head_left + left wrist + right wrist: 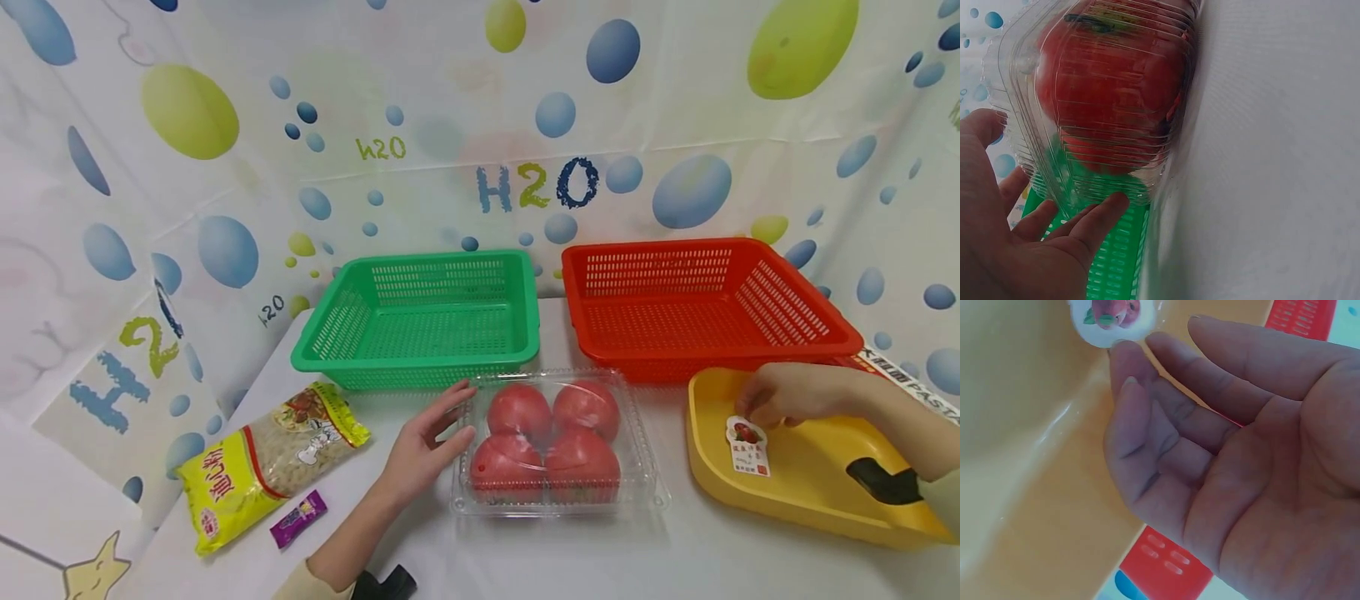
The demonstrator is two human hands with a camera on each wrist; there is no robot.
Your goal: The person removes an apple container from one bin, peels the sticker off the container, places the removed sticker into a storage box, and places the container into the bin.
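Observation:
A clear plastic clamshell box (645, 467) of several red tomatoes (506, 467) stands on the white table. My left hand (422, 446) is at its left side, fingers spread; in the left wrist view the fingertips (1113, 203) lie against or just beside the clear wall. Over the yellow tray (817, 492), my right hand (795, 393) has loosely bent fingers, the thumb apart from them. Close to its fingertips is a small white label (750, 458) with a red fruit picture, inside the tray; whether they touch it I cannot tell.
Behind the box stand a green basket (442, 325) and a red basket (697, 325), side by side. To the left lie a yellow food bag (262, 467) with a see-through window and a small purple packet (298, 518). A printed cloth (450, 192) hangs behind.

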